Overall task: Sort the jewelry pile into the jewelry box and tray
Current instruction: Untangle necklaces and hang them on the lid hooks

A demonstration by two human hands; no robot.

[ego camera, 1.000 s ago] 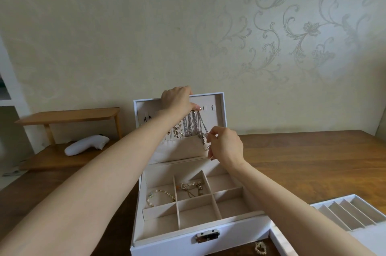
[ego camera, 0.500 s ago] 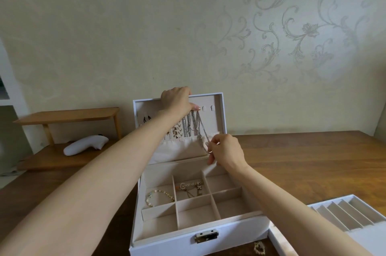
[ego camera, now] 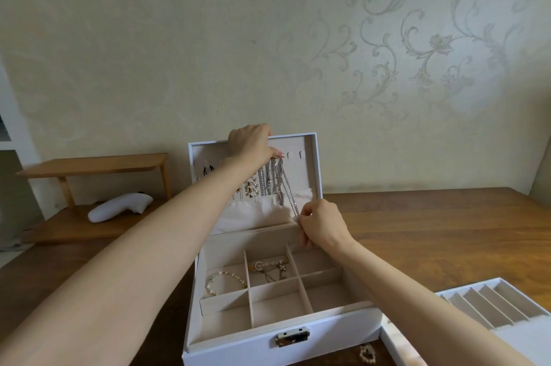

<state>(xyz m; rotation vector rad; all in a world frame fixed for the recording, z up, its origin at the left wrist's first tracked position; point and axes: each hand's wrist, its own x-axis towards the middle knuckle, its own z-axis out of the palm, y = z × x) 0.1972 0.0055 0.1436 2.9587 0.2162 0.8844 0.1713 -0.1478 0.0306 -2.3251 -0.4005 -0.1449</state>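
A white jewelry box (ego camera: 328, 333) stands open on the wooden table, its lid upright. My left hand (ego camera: 253, 145) grips the lid's top edge, thumb by the hooks. Several silver chains hang from those hooks into a cloth pocket (ego camera: 253, 213). My right hand (ego camera: 323, 225) pinches the lower end of one silver necklace (ego camera: 288, 189), which hangs from a hook and is pulled slanting to the right. A bead bracelet (ego camera: 223, 282) and gold pieces (ego camera: 269, 265) lie in the box's compartments. A white slotted tray (ego camera: 489, 303) sits at the lower right.
A gold heart-shaped piece (ego camera: 366, 353) lies on the table in front of the box. At the left stand a small wooden shelf (ego camera: 95, 164) and a white handheld device (ego camera: 119, 207). A patterned wall is close behind the box.
My right hand has moved down and slightly right with the necklace's end, drawing the chain straighter. My left hand has stayed on the lid.
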